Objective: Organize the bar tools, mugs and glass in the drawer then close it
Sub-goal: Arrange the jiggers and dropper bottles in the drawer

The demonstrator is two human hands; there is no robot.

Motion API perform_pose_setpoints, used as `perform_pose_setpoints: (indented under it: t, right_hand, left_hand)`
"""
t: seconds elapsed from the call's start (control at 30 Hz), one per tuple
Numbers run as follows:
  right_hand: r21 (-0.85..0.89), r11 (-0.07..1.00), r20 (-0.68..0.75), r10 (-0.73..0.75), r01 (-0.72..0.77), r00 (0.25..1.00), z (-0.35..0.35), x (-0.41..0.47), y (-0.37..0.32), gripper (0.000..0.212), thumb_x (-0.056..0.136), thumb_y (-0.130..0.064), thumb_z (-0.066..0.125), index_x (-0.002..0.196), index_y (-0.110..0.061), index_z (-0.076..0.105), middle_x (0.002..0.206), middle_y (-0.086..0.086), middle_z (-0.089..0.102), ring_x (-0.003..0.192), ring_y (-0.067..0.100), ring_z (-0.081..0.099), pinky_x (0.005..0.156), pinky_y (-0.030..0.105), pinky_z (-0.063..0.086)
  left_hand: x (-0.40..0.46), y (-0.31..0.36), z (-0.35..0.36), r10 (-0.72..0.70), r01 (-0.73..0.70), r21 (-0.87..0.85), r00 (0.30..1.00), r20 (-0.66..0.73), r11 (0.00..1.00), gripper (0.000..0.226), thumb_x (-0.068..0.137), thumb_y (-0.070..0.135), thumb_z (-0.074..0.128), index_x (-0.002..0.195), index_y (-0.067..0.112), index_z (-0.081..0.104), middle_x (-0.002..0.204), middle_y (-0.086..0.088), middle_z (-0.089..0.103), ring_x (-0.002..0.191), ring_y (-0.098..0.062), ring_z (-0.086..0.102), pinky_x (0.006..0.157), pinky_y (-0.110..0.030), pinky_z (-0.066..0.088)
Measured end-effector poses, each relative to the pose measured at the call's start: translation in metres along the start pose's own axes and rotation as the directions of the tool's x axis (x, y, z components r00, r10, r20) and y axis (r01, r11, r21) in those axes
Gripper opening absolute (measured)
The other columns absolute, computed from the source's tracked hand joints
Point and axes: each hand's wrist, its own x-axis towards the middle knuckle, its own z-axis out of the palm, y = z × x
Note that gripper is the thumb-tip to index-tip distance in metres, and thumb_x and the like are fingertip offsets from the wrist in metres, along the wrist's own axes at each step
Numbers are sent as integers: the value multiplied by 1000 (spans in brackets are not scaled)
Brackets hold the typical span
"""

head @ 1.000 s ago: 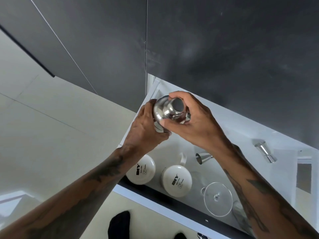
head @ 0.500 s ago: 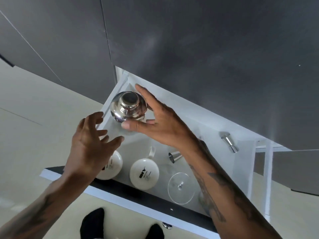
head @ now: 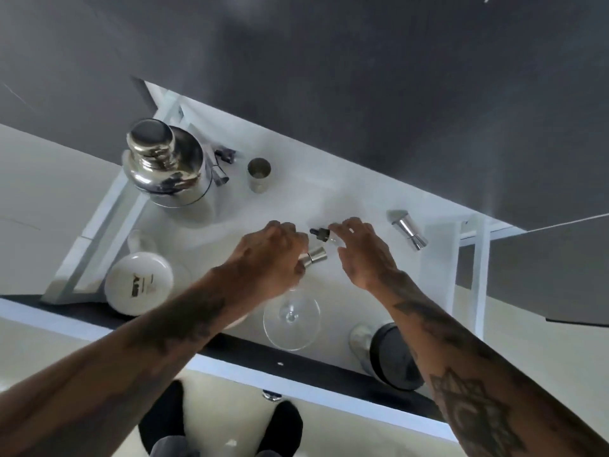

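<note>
The white drawer (head: pixel 333 192) stands open below me. A shiny steel shaker (head: pixel 164 163) stands upright in its back left corner, free of both hands. My left hand (head: pixel 270 258) is closed on one end of a small steel jigger (head: pixel 315 256) in the middle of the drawer. My right hand (head: pixel 361 250) pinches a small dropper bottle (head: pixel 324 235) with a black cap just beside it. One white mug (head: pixel 138 283) sits front left; a second mug is mostly hidden under my left forearm. An upturned stemmed glass (head: pixel 291 319) rests near the front.
A small steel cup (head: pixel 259 174) and a dark tool (head: pixel 221 166) stand by the shaker at the back. Another jigger (head: pixel 407 229) lies at the right wall. A steel tin (head: pixel 384 352) lies front right. The dark drawer front (head: pixel 263 359) runs above my feet.
Both hands have let go of the shaker, which now stands in the back left corner. They have dropped to the drawer's middle and closed on the small jigger and the dropper bottle.
</note>
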Motion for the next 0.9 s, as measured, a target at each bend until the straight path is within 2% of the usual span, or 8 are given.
perform_pose_setpoints:
  t: [0.2, 0.37, 0.5, 0.6, 0.7, 0.77, 0.87, 0.9]
  right_hand:
    - [126, 978, -85, 177, -166, 980, 13, -5, 34, 45, 89, -9, 59, 132, -19, 51, 124, 8, 54, 109, 30, 52, 81, 41, 52]
    - [273, 933, -70, 264, -236, 962, 14, -26, 63, 44, 89, -16, 60, 132, -16, 54, 128, 13, 53, 115, 31, 55, 90, 41, 51]
    - [126, 926, -126, 371, -357, 920, 3, -28, 63, 49, 88, -25, 64, 134, -14, 49, 143, 14, 47, 127, 34, 45, 94, 46, 46]
    - [62, 992, -298, 127, -114, 946, -14, -29, 35, 56, 80, -22, 71, 131, -14, 51, 132, 14, 50, 117, 35, 47, 90, 47, 47]
    - [113, 949, -214, -265, 293, 940, -23, -30, -11, 69, 78, -19, 73, 140, -21, 43, 135, 6, 51, 116, 28, 50, 88, 41, 50]
    - [201, 926, -194, -281, 318, 940, -16, -28, -33, 59, 86, -20, 65, 139, -18, 42, 125, 6, 60, 104, 28, 59, 79, 39, 53]
    - [356, 912, -232, -124, 203, 965, -1, -27, -32, 38, 92, -21, 57, 128, -16, 47, 110, 6, 68, 91, 32, 66, 73, 42, 54]
    - [414, 899, -216, -54, 142, 975, 3, -30, -25, 37, 90, -20, 60, 125, -17, 48, 107, 4, 69, 90, 31, 66, 74, 41, 54]
  left_hand:
    - [22, 5, 11, -149, 148, -26, 988, -49, 989, 23, 82, 27, 59, 102, 21, 69, 103, -1, 69, 91, -25, 65, 75, -32, 53]
    - [51, -1, 37, -177, 144, 157, 960, 219, 977, 50, 70, 43, 76, 107, 13, 61, 103, -6, 64, 88, -28, 62, 67, -30, 42]
    - [54, -3, 42, -208, 189, 123, 963, 168, 974, 30, 70, 24, 73, 96, 10, 65, 94, -10, 63, 70, -26, 55, 59, -29, 39]
    - [51, -7, 31, -192, 195, -36, 979, 74, 980, 22, 68, 25, 71, 84, 9, 70, 79, -9, 61, 67, -27, 58, 51, -23, 35]
    - [47, -1, 13, -178, 192, -201, 980, 84, 961, 18, 67, 26, 76, 70, 11, 65, 62, 0, 60, 56, -16, 55, 41, -17, 30]
    - [47, 1, 2, -230, 259, -319, 965, 127, 912, 20, 63, 24, 79, 70, 9, 66, 60, 2, 64, 52, -9, 59, 40, -12, 41]
    - [49, -4, -13, -240, 367, -592, 928, 284, 718, 60, 58, 22, 84, 113, 7, 63, 89, -6, 75, 74, -14, 74, 76, -27, 60]
    - [52, -7, -16, -258, 348, -608, 937, 234, 713, 65, 61, 23, 82, 121, 11, 59, 99, -5, 72, 81, -16, 73, 80, -31, 59]
